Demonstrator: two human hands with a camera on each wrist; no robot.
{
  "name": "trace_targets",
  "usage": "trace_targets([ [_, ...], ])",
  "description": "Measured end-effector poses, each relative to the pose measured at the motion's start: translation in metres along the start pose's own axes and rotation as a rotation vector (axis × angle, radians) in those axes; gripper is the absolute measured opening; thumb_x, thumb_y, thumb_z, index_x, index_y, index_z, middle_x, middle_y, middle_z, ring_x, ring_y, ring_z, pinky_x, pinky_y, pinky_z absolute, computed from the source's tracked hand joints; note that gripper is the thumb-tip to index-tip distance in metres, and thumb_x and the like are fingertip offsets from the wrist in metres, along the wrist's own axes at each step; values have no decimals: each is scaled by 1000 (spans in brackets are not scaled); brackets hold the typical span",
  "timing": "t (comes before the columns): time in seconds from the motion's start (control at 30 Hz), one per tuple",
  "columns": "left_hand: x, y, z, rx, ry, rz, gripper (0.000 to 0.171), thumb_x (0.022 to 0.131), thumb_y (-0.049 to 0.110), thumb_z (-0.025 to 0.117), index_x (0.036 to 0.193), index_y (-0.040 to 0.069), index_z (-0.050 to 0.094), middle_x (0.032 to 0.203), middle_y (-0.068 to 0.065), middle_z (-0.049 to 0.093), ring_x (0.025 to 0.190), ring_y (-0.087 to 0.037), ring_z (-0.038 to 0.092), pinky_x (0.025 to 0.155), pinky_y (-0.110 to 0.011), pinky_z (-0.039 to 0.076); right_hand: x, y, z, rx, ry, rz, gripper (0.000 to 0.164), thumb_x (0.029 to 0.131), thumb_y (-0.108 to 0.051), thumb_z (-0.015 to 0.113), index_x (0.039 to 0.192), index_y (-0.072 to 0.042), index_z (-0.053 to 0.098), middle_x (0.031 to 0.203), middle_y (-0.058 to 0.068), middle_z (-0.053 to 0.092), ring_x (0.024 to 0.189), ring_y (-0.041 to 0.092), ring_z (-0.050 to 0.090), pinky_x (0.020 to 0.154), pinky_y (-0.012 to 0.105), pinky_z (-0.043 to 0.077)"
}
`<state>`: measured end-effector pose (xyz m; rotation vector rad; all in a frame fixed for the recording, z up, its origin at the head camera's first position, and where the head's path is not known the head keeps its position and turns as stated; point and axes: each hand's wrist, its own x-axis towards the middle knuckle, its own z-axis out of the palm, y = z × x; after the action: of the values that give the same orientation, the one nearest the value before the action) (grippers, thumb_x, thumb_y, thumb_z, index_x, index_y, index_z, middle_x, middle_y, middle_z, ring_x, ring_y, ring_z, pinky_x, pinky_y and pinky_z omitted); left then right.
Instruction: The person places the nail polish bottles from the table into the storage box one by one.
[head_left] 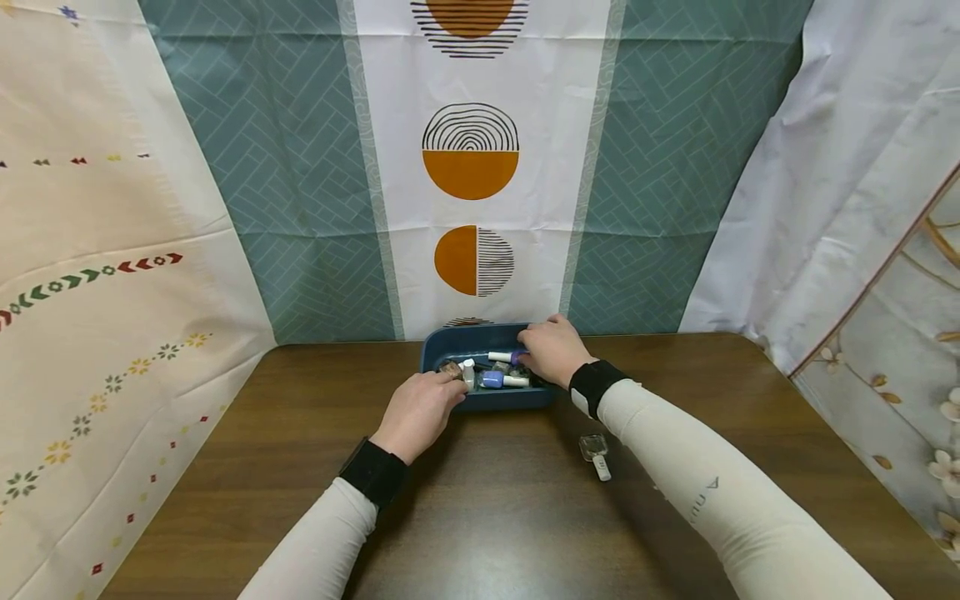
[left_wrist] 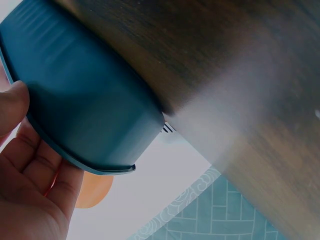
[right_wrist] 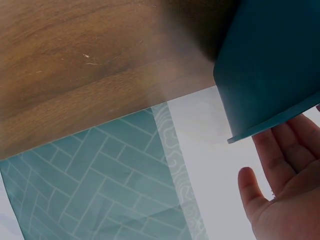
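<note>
A dark blue plastic bin [head_left: 498, 400] stands at the table's far edge with several small nail polish bottles in it. My left hand [head_left: 422, 412] is at its front left corner; in the left wrist view the thumb [left_wrist: 15, 102] lies against the bin's rim, with fingers curled behind it. A brown bottle [head_left: 450, 369] is beside those fingertips. My right hand [head_left: 555, 350] reaches over the right end, near a purple bottle with a white cap [head_left: 500, 357]; its fingertips are hidden. A blue-purple bottle [head_left: 492, 380] and a white-capped clear bottle [head_left: 468, 375] lie between the hands.
A clear square bottle with a white cap [head_left: 593, 447] lies on the brown wooden table [head_left: 465, 517], beneath the right forearm. Behind the bin hangs a patterned curtain [head_left: 495, 208]; pale cloths flank the table on both sides.
</note>
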<state>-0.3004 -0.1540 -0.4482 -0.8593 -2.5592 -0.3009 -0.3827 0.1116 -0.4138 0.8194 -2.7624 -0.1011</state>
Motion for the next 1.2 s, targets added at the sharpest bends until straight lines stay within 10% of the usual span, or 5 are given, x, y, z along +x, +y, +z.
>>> trace_targets([
  [1.2, 1, 2, -2, -24, -22, -25, 14, 100, 13, 84, 114, 12, 85, 101, -1, 80, 86, -22, 70, 83, -40, 61, -55, 5, -21, 113, 82, -77, 82, 106, -48, 74, 165, 2, 46, 165, 20, 52, 152, 36, 50, 128, 57, 33],
])
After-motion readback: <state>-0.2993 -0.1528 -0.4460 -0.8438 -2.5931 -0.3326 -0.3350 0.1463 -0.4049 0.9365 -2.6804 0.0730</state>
